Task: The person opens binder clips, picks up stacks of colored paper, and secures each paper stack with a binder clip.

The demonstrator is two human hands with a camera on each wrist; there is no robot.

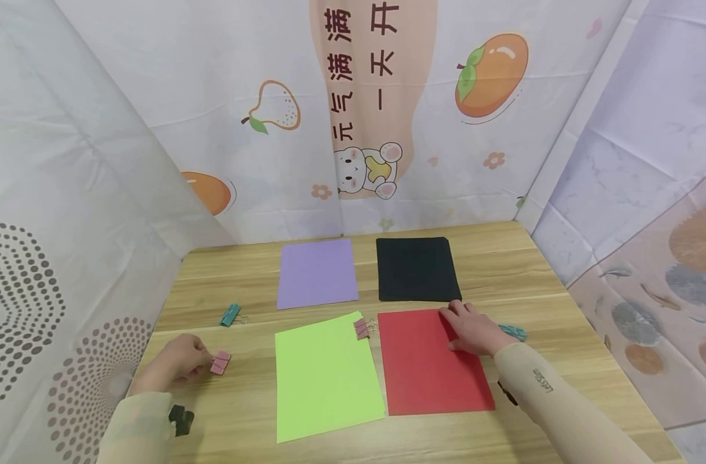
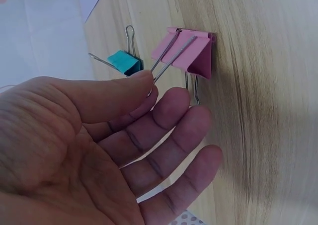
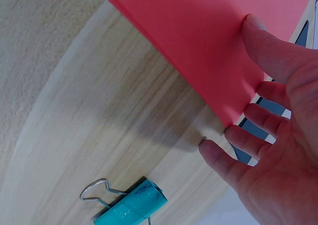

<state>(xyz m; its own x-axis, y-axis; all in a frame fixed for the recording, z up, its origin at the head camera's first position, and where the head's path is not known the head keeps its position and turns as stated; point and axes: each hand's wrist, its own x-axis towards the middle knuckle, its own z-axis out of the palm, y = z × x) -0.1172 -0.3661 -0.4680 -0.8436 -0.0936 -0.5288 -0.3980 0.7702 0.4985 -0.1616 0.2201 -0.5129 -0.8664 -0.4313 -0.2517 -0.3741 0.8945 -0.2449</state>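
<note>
My left hand (image 1: 181,357) pinches a wire handle of a pink binder clip (image 2: 181,51) between thumb and forefinger, the other fingers loosely bent. Just beyond it on the table lies a teal binder clip (image 2: 125,61). At the far right corner of the red paper stack (image 1: 431,367) is my right hand (image 1: 471,328). Its thumb (image 3: 256,31) rests on the top sheet, and the other fingertips lie along the stack's edge. A second pink binder clip (image 1: 361,328) sits on the top right corner of the lime-green paper stack (image 1: 326,380), left of the red one.
Behind these lie purple paper (image 1: 318,274) and a black paper stack (image 1: 418,269). Another teal binder clip (image 1: 513,332) is right of the right hand, partly behind the wrist. Patterned cloth (image 1: 260,161) hangs along the wooden table's (image 1: 242,412) back and sides.
</note>
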